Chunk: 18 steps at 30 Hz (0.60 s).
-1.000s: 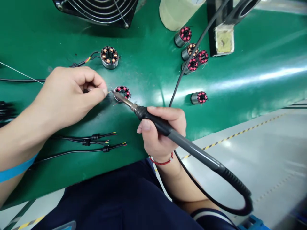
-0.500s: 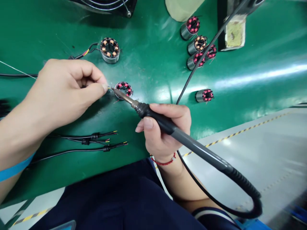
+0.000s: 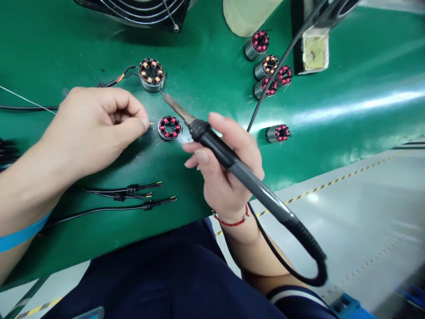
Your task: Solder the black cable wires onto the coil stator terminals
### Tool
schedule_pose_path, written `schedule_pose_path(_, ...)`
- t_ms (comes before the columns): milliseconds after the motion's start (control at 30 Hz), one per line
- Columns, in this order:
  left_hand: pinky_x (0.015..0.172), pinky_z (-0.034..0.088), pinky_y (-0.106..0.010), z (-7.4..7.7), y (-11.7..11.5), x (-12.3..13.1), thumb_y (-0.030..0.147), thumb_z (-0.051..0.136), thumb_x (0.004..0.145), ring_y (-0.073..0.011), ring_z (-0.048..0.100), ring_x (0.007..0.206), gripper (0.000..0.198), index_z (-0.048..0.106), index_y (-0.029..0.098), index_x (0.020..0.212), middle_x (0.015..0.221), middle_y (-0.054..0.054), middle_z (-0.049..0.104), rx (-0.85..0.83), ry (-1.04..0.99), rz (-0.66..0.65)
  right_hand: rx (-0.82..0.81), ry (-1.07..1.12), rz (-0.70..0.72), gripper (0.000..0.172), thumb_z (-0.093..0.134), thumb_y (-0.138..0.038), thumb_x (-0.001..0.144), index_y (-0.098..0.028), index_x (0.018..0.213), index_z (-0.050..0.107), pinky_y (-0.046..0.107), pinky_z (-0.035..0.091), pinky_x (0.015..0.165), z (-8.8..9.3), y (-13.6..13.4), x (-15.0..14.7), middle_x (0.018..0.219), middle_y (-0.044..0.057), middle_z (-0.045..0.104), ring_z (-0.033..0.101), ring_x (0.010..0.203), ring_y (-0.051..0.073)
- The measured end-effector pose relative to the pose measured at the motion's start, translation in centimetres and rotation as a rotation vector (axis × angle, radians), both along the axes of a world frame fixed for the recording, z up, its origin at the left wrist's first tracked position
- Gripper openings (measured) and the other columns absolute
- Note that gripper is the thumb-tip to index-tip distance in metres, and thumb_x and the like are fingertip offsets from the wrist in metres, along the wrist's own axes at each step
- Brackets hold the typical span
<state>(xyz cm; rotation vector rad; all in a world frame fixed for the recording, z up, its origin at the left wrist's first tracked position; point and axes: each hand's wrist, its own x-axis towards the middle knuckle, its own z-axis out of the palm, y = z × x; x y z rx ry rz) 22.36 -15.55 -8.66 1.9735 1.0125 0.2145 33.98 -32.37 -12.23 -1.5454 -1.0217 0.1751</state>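
Observation:
My left hand [image 3: 99, 128] pinches a cable, whose thin wire ends [image 3: 152, 126] poke out past the fingertips. Close to those ends, a motor stator [image 3: 170, 128] with red windings rests on the green table [image 3: 206, 195]. In my right hand [image 3: 229, 164] is a soldering iron [image 3: 219, 150], gripped like a pen. Its tip is above the red stator and apart from the wire ends, close below a second stator [image 3: 152, 75] with copper windings. Yellow, red and black wires run from that copper stator toward the left.
Several more stators [image 3: 278, 133] stand on the right. Cables [image 3: 146, 205] with bared ends lie near the front edge. A fan [image 3: 142, 13] sits at the back, and a sponge [image 3: 314, 51] in a holder at the back right. The iron's cord [image 3: 285, 55] crosses the table.
My right hand has drawn the soldering iron's tip up and away from the wire ends and the red stator. My left hand holds nearly the same spot.

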Motion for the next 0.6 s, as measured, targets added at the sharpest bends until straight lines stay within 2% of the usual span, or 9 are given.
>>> schedule_pose_path(67, 0.051, 0.033, -0.018, -0.2, 0.2, 0.0, 0.035, 0.063, 0.078, -0.0036, 0.040, 0.051, 0.019, 0.073, 0.019, 0.074, 0.057, 0.007, 0.054, -0.023, -0.016, -0.005, -0.064, 0.018, 0.051, 0.030, 0.054, -0.030, 0.107, -0.041, 0.134, 0.060, 0.033, 0.073, 0.075, 0.8, 0.6, 0.4, 0.133, -0.003, 0.071, 0.080, 0.095, 0.018)
schedule_pose_path(133, 0.047, 0.028, -0.016, -0.3, 0.4, 0.0, 0.035, 0.063, 0.077, -0.0030, 0.041, 0.050, 0.020, 0.073, 0.018, 0.074, 0.057, 0.007, 0.055, -0.034, -0.032, -0.004, -0.121, 0.003, 0.112, 0.029, 0.050, -0.021, 0.107, -0.038, 0.128, 0.059, 0.030, 0.071, 0.083, 1.5, 1.5, 0.7, 0.128, -0.004, 0.072, 0.080, 0.098, 0.015)
schedule_pose_path(233, 0.047, 0.029, -0.015, -0.6, 0.6, 0.0, 0.035, 0.062, 0.076, -0.0029, 0.043, 0.048, 0.020, 0.072, 0.018, 0.074, 0.056, 0.007, 0.058, -0.040, -0.041, -0.013, -0.248, -0.074, 0.174, 0.028, 0.052, -0.012, 0.103, -0.033, 0.121, 0.059, 0.031, 0.066, 0.097, 1.8, 3.1, 1.0, 0.114, -0.005, 0.074, 0.078, 0.097, 0.014)
schedule_pose_path(367, 0.048, 0.031, -0.016, -0.6, 0.8, 0.0, 0.036, 0.060, 0.073, -0.0034, 0.046, 0.048, 0.022, 0.072, 0.018, 0.073, 0.057, 0.007, 0.061, -0.042, -0.042, -0.028, -0.417, -0.196, 0.174, 0.042, 0.052, -0.004, 0.096, -0.028, 0.131, 0.056, 0.035, 0.063, 0.100, 1.0, 5.1, 1.0, 0.104, -0.004, 0.074, 0.076, 0.101, 0.017)
schedule_pose_path(467, 0.049, 0.033, -0.016, -0.5, 0.9, -0.1, 0.035, 0.061, 0.073, -0.0037, 0.047, 0.049, 0.021, 0.072, 0.018, 0.073, 0.058, 0.006, 0.063, -0.069, -0.045, -0.012, -0.461, -0.275, 0.148, 0.047, 0.051, -0.001, 0.093, -0.026, 0.132, 0.057, 0.040, 0.061, 0.102, 0.5, 5.7, 0.8, 0.099, -0.004, 0.074, 0.074, 0.100, 0.019)
schedule_pose_path(600, 0.049, 0.037, -0.017, -0.6, 1.0, -0.2, 0.035, 0.063, 0.075, -0.0046, 0.049, 0.048, 0.018, 0.071, 0.019, 0.076, 0.057, 0.006, 0.062, -0.097, -0.067, -0.004, -0.380, -0.275, 0.116, 0.043, 0.054, -0.005, 0.094, -0.027, 0.130, 0.056, 0.040, 0.060, 0.104, -0.1, 5.5, 0.7, 0.097, -0.003, 0.075, 0.074, 0.103, 0.019)
